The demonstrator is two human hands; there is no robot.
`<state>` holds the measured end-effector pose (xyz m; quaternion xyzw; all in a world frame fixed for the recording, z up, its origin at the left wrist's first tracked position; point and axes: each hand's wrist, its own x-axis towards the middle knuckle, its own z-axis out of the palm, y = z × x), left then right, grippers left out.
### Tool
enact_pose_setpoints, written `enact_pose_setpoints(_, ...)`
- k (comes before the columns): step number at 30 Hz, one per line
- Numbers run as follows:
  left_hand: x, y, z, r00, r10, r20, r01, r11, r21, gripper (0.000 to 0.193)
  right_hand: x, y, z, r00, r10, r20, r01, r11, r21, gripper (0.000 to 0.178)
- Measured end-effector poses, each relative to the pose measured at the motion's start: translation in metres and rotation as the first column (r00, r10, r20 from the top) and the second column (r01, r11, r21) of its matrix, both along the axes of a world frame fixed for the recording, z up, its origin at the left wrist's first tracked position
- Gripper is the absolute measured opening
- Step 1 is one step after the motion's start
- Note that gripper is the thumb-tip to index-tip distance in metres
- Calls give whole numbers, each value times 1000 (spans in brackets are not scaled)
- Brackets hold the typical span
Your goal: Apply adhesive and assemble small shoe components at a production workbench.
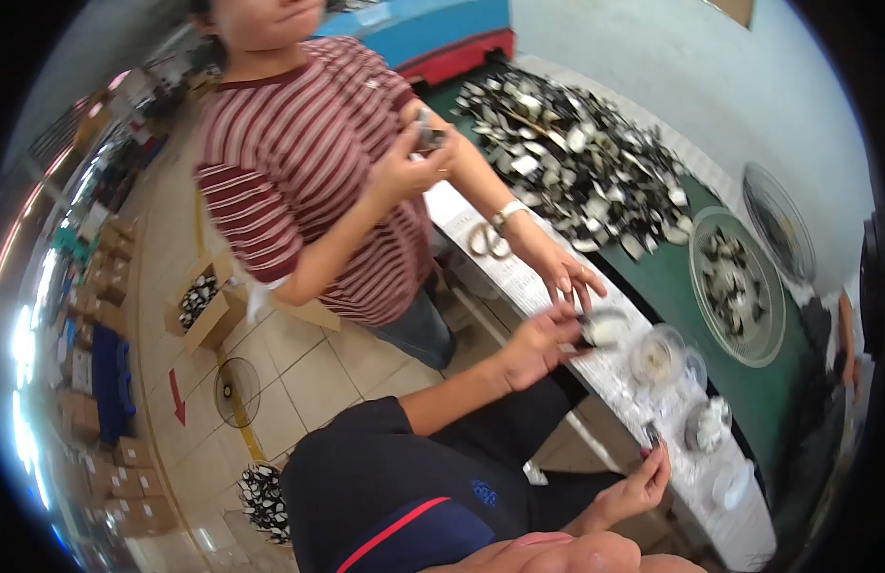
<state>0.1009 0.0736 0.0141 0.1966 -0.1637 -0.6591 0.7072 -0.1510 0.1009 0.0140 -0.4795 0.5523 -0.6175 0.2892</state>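
My left hand (541, 346) is closed on a black-and-white piece (603, 329), blurred, above the narrow light-coloured bench (538, 298). It looks like the loose pieces in the pile; I cannot make out its exact kind. My right hand (641, 485), closer to me over the bench's near edge, pinches a small dark piece (652, 435) between the fingertips. A co-worker in a striped shirt stands at the left. The co-worker's lowered hand (563, 270) is just beyond my left hand, fingers spread; the raised hand (411, 170) holds a greyish object (427, 132).
Clear tubs (657, 357) and a tub of white bits (708, 426) line the bench. Behind lies a green surface (643, 277) with a large pile of black-and-white pieces (576, 158) and a round mesh tray (769, 353). Two brown rings (488, 242) lie beside the co-worker. An open carton (213, 320) is on the floor.
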Motion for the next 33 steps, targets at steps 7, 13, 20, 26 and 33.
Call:
enact_pose_setpoints(7, 54, 7, 12, 938, 296, 179, -307, 951, 34, 35, -11, 8, -32, 976, -17, 217, 2, 997, 71, 19)
enact_pose_setpoints(13, 75, -3, -9, 940, 321, 117, -332, 938, 95, 41, -25, 31, -58, 932, -45, 361, -23, 983, 182, 18)
enact_pose_setpoints(20, 88, -50, -61, 832, 375, 408, -452, 886, 107, 23, -33, 45, -84, 873, -35, 487, -114, 955, 272, 17)
enact_pose_setpoints(26, 124, -203, -120, -359, 386, 850, -434, 737, -518, 26, -37, 42, -92, 808, -40, 588, -177, 935, 306, 19)
enact_pose_setpoints(33, 121, -259, -127, -812, -163, 560, -473, 745, -470, 21, -39, 52, -85, 843, -159, 514, -2, 955, 298, 22)
